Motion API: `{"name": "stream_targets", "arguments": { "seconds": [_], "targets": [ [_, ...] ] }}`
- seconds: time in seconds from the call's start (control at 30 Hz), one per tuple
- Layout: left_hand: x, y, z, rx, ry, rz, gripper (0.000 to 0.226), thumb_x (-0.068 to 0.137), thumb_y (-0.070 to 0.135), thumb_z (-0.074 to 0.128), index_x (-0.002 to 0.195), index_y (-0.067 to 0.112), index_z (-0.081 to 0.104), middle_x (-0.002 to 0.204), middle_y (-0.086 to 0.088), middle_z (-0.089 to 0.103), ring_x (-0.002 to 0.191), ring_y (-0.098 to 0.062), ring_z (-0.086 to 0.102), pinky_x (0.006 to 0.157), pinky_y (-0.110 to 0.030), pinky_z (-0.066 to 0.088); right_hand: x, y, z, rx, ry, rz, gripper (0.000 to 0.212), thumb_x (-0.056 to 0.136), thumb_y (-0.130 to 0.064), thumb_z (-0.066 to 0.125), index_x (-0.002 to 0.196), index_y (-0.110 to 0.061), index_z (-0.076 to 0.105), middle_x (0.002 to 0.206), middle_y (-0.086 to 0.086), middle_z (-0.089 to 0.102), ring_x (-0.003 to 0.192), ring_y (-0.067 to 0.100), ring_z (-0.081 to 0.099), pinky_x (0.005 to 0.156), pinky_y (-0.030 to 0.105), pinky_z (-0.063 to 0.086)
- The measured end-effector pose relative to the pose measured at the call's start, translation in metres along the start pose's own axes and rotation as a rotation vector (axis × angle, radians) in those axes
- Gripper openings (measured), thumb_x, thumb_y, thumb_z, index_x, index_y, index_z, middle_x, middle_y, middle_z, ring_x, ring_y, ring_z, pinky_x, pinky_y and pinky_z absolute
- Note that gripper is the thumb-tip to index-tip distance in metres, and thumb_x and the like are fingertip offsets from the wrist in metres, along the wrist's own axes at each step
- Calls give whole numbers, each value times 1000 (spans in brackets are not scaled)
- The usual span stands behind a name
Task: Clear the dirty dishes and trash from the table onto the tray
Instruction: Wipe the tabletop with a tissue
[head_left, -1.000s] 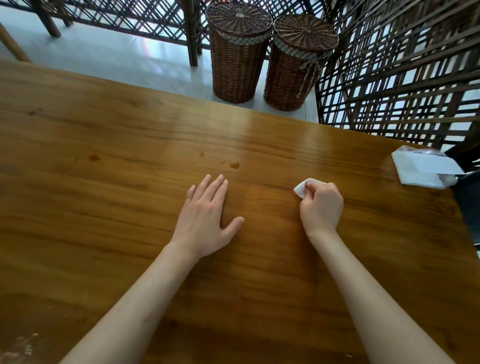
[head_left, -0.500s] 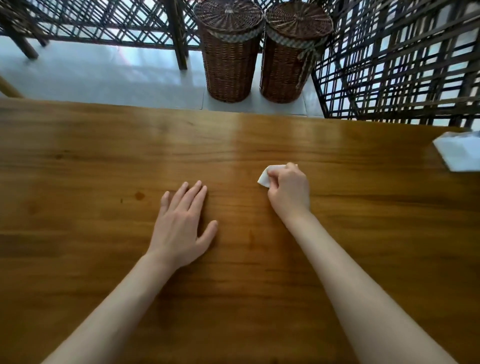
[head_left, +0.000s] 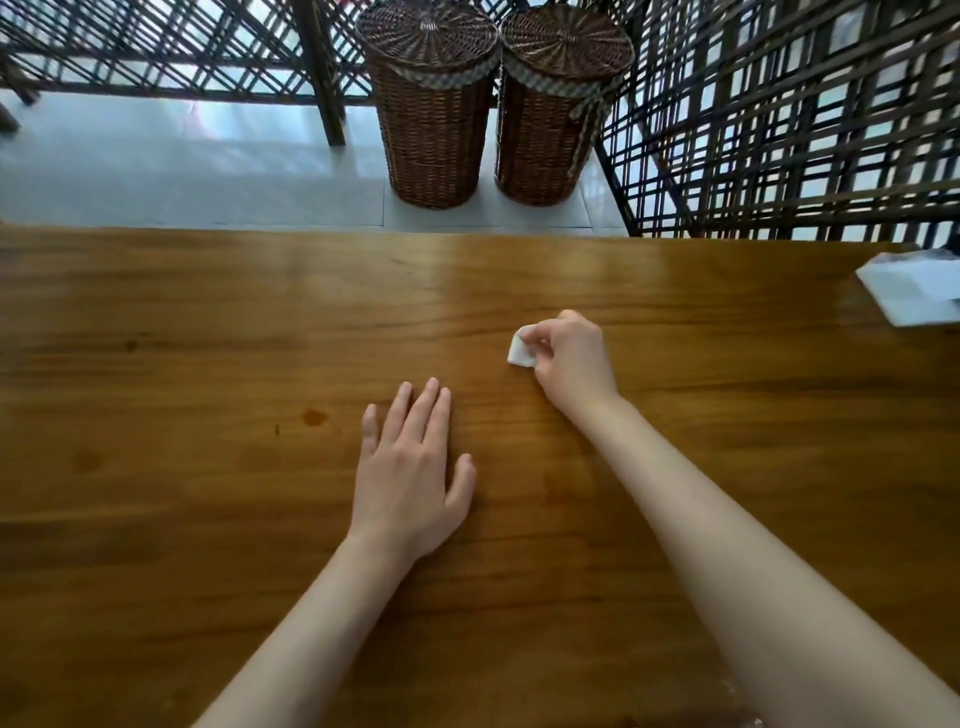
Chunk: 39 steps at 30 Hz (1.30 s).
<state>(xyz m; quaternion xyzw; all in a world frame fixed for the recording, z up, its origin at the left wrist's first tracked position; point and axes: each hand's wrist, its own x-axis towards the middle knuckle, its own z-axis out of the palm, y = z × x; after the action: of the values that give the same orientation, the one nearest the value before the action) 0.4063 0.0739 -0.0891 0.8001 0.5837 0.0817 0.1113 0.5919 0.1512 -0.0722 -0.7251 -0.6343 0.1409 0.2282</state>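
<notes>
You have two hands in view: one left hand (head_left: 402, 480) and one right hand (head_left: 571, 358). There is one small white wad of tissue (head_left: 519, 353), one wooden table (head_left: 208, 467), one white packet (head_left: 914, 291) at the far right edge, and two lidded wicker baskets (head_left: 434, 98) (head_left: 558, 98) standing beyond the table's far side.

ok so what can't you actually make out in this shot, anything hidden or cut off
- White wad, head view: mostly covered by the right hand pinching it; tissue or cloth, cannot tell.
- White packet, head view: cut off by the right edge and blurred.
- Tray: not in view.
- Table under the left hand: hidden by the flat palm.
</notes>
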Motion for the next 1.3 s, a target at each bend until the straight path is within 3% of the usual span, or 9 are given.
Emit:
{"name": "stream_targets", "arguments": {
  "seconds": [0.13,0.3,0.47,0.6,0.77,0.87,1.03,1.2,1.3],
  "targets": [
    [2,-1,1,4,9,9,73,84,52,14,147,17,27,154,-1,25,144,-21,14,114,-42,1,4,4,1,-20,74,89,22,89,-6,54,102,-11,72,96,11,61,91,26,58,75,22,39],
    [2,-3,2,-10,22,14,71,85,51,16,146,17,28,153,-1,26,144,-20,14,114,-41,-1,-32,6,-2,-25,-53,-144,22,83,1,60,93,-11,75,81,8,59,79,25,59,70,28,45],
    [1,-2,4,-3,25,31,73,85,52,14,147,17,26,154,-1,23,144,-20,11,114,-41,-3,-38,44,-32,-112,69,63,20,83,-1,60,94,-10,74,83,10,62,79,26,60,68,22,37],
    [2,-3,4,8,34,21,70,86,50,19,146,16,27,154,-2,26,144,-21,14,113,-40,-4,-88,24,-20,-14,-27,-139,21,76,7,63,83,-10,75,78,7,63,74,26,61,70,25,41],
    [-12,-1,0,21,-4,69,68,87,48,23,147,16,27,154,-2,26,144,-21,14,113,-41,-5,-85,22,-27,2,3,-94,23,76,11,57,77,-6,74,82,-2,64,81,24,62,73,32,49],
    [-39,2,-1,4,-16,91,69,86,49,20,146,16,30,153,-2,28,143,-21,15,113,-41,-4,-95,8,-20,-14,10,-35,24,83,3,55,89,-8,74,89,9,65,86,25,61,76,30,46],
    [-74,10,0,-11,-40,108,67,86,47,19,145,17,31,152,-1,30,143,-21,18,113,-40,-2,-134,-6,-13,7,-113,-184,24,83,2,57,93,-11,74,83,10,62,80,27,60,73,35,50],
    [-89,10,2,7,-34,98,67,87,48,16,146,18,28,153,1,27,143,-19,15,112,-38,-6,-128,-2,-12,-29,51,16,25,84,1,54,97,-9,73,89,12,64,85,26,60,72,26,41],
    [-95,9,3,33,-36,85,65,88,46,19,148,20,23,155,2,21,144,-18,10,112,-37,-8,-153,-19,-2,1,-10,-104,25,83,2,56,91,-12,75,84,10,64,80,25,60,72,27,44]
  ]
}}
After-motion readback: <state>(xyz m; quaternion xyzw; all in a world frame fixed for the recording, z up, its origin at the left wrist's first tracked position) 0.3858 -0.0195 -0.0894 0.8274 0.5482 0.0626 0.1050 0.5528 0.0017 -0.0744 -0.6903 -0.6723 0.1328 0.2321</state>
